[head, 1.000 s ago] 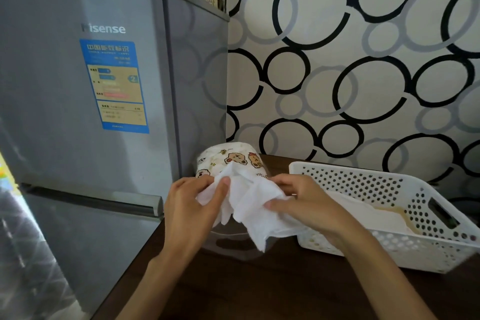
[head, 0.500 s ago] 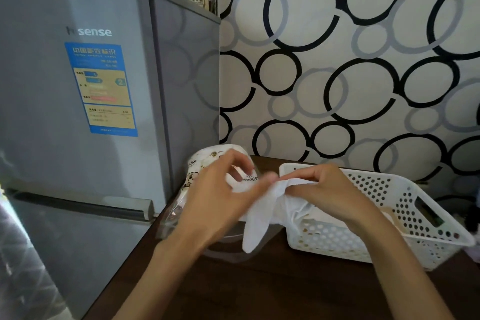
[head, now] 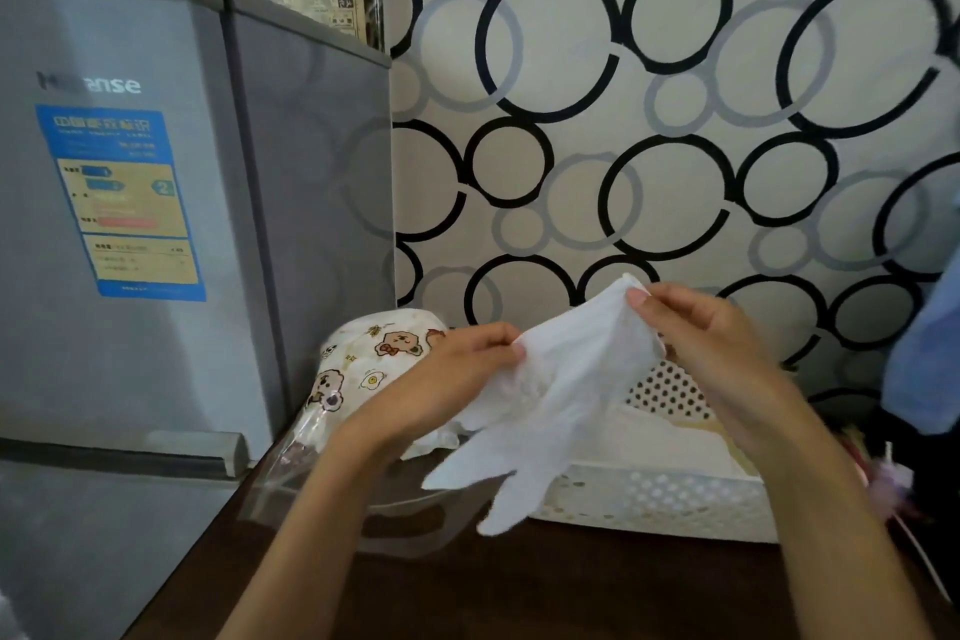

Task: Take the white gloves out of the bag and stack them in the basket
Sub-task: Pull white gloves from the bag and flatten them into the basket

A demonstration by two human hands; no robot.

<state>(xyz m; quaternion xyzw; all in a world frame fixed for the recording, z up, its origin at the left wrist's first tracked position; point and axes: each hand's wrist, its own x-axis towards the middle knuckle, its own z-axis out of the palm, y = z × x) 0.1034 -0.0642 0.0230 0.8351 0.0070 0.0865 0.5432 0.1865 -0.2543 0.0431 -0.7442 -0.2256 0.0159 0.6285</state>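
The brand "Hisense" (head: 89, 83) was seen on the grey fridge door (head: 119, 327) (its first letters blurred). A "2" could be read on the blue energy label (head: 122, 203); its remaining print was illegible.

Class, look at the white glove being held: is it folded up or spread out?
Spread out. Both hands pinch the white glove at its cuff, left hand and right hand, and its fingers hang down, separated.
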